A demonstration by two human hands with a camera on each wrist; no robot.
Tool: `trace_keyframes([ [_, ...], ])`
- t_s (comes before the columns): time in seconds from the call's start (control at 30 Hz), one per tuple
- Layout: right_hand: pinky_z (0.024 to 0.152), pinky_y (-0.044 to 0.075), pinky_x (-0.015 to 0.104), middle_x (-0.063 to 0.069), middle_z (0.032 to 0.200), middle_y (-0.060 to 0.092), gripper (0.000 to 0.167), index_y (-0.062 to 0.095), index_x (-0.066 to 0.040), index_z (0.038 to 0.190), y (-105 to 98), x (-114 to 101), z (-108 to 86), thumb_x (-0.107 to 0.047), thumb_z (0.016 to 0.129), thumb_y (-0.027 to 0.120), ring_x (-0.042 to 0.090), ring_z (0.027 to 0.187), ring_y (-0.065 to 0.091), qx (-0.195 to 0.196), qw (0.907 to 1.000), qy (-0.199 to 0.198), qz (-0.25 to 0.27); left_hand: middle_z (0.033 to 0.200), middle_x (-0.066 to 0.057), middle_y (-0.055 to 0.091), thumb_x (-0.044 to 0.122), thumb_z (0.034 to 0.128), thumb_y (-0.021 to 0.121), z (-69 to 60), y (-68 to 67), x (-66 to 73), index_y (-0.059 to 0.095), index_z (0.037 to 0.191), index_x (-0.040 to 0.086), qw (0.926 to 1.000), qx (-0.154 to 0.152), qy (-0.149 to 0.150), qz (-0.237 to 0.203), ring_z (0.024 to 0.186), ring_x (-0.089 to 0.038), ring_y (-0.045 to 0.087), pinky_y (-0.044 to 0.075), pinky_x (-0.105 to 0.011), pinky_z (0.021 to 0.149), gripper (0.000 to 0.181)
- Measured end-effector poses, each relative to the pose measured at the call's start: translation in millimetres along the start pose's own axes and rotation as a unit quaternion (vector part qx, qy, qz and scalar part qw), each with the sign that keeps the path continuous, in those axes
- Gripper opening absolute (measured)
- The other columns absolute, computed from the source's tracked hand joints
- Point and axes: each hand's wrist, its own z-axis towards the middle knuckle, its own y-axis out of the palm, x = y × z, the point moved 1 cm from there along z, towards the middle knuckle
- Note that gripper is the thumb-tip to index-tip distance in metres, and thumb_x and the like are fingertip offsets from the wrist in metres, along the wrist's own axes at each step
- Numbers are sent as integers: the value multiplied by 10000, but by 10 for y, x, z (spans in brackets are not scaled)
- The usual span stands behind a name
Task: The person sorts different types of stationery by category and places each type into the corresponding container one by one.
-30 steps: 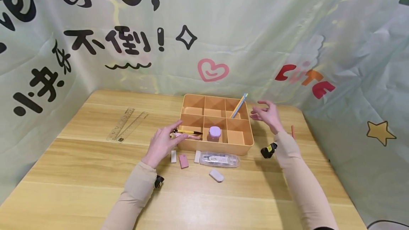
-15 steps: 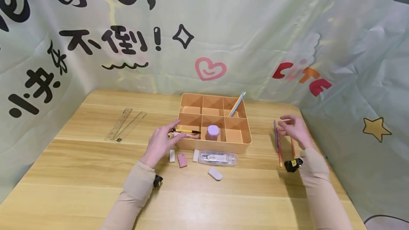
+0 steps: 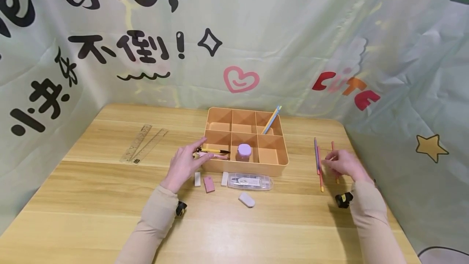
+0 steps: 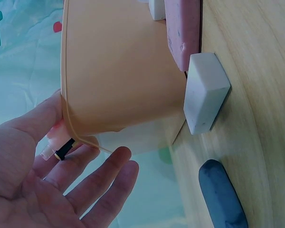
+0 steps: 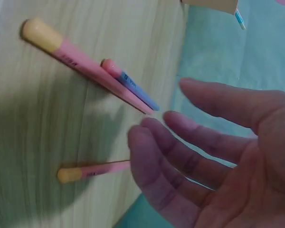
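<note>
Orange organizer box (image 3: pixel 245 168) is standing toward the back of the wooden table (image 3: pixel 91 199).
The left hand (image 3: pixel 185 166) is touching the rim at its near left corner, fingers loosely spread; the right hand (image 3: pixel 343 163) is hovering over a pink pencil (image 5: pixel 97 171), thumb and fingertips apart, holding nothing. Another pink pencil (image 5: pixel 85 61) and a bluish-purple pencil (image 5: pixel 137 90) are lying nearby.
</note>
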Motion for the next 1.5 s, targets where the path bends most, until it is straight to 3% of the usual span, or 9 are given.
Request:
trace_keyframes([
  [0.3,584,588,354,92,662,666,208,641,176,953,71,-12,-12,-22,930,580,150,585,637,-573,9983,54,90,1437,-234,562,422,913,723,3,-1,-6,507,1481,129,10000,44,39,13,443,-85,257,294,-237,403,674],
  [0.6,610,609,331,83,673,688,217,639,192,963,174,60,62,-2,961,541,134,586,660,-846,9934,563,540,1400,-231,598,392,913,734,3,6,5,516,1476,130,10000,36,-16,-3,538,-136,346,328,-274,449,658],
  [1.0,534,550,234,-7,582,644,271,722,79,814,262,62,165,-122,964,619,65,514,595,-878,9912,902,410,1421,-208,588,403,910,734,2,5,9,525,1471,141,10000,64,-64,37,478,-97,283,318,-254,437,654],
  [1.5,514,535,246,-8,540,629,319,717,59,758,321,93,147,-184,951,643,79,503,586,-554,9941,828,440,1389,-242,601,408,907,734,-3,-4,19,518,1476,138,9999,0,-93,-60,480,-99,257,309,-267,446,665],
])
